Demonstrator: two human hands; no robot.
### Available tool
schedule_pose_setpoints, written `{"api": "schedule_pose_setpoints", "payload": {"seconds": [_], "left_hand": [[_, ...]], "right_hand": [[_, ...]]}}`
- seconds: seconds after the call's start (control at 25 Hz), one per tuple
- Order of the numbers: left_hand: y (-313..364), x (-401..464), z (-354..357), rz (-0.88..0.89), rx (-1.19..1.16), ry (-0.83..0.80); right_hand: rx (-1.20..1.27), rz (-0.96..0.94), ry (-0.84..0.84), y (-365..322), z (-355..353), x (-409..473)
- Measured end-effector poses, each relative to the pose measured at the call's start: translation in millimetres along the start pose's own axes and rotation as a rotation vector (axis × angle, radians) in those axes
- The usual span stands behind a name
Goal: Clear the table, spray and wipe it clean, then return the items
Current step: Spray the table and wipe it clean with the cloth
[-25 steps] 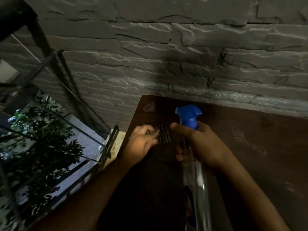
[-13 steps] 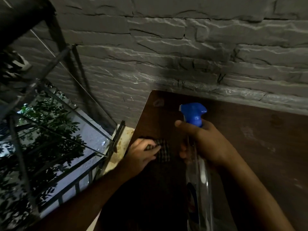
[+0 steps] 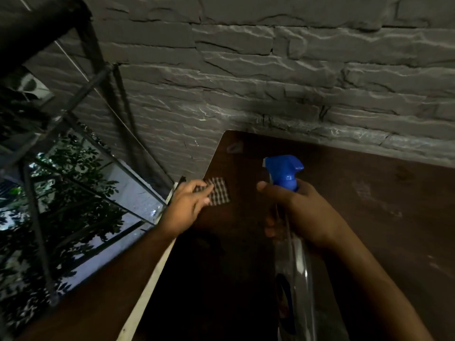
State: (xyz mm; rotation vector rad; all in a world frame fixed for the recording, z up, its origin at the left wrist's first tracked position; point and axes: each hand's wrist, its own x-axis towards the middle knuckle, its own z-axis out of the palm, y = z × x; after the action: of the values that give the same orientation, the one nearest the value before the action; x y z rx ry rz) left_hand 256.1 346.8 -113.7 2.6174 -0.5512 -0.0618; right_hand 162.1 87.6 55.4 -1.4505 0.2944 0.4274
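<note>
Fingers (image 3: pixel 264 187) of the right hand (image 3: pixel 302 215) wrapping round the neck of the spray bottle (image 3: pixel 293 257), curled tight just below its blue trigger head (image 3: pixel 283 169), nozzle facing left toward the far-left corner of the table (image 3: pixel 369 193). Holding the clear bottle body low over the dark near part of the tabletop, label barely readable in the gloom. Left hand (image 3: pixel 187 205) pressing the checked cloth (image 3: pixel 218 191) flat at the left edge, fingers bent over its near side, thumb hidden beneath, so hard telling whether pinching or merely pressing. Cloth lying just inside the left edge, near the far-left corner, partly under the fingers.

Judging by this: wiping and spraying going on together, tabletop bare of other items, faint smears showing toward the right side.

Risking a few things from here. Sweeping the cloth any further left, sliding it off the edge and down past the railing (image 3: pixel 81 183). Squeezing the trigger now, wetting the left hand instead of the wood. Working in such poor light, missing the smeared patch on the right entirely.
</note>
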Motion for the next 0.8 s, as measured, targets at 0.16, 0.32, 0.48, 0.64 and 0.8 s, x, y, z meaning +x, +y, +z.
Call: {"api": "schedule_pose_setpoints", "payload": {"seconds": [0.16,0.32,0.48,0.64,0.8], "left_hand": [[38.5,4.0,19.4,0.046,-0.033,-0.069],[19.2,-78.5,10.1,0.311,-0.054,-0.163],[15.6,-9.7,4.5,-0.039,-0.003,-0.031],[59.5,-34.1,31.7,0.075,0.005,-0.136],[28.2,-107.1,11.2,0.105,-0.037,-0.104]], "right_hand": [[0.01,0.013,-0.035,11.7,0.3,-1.4],[0.038,0.036,-0.072,16.4,-4.4,-13.8],[-0.02,0.034,-0.059,19.0,-6.0,-20.2],[-0.091,0.035,-0.083,20.3,-5.1,-32.6],[-0.12,0.036,-0.057,19.1,-9.8,-50.0]]}}
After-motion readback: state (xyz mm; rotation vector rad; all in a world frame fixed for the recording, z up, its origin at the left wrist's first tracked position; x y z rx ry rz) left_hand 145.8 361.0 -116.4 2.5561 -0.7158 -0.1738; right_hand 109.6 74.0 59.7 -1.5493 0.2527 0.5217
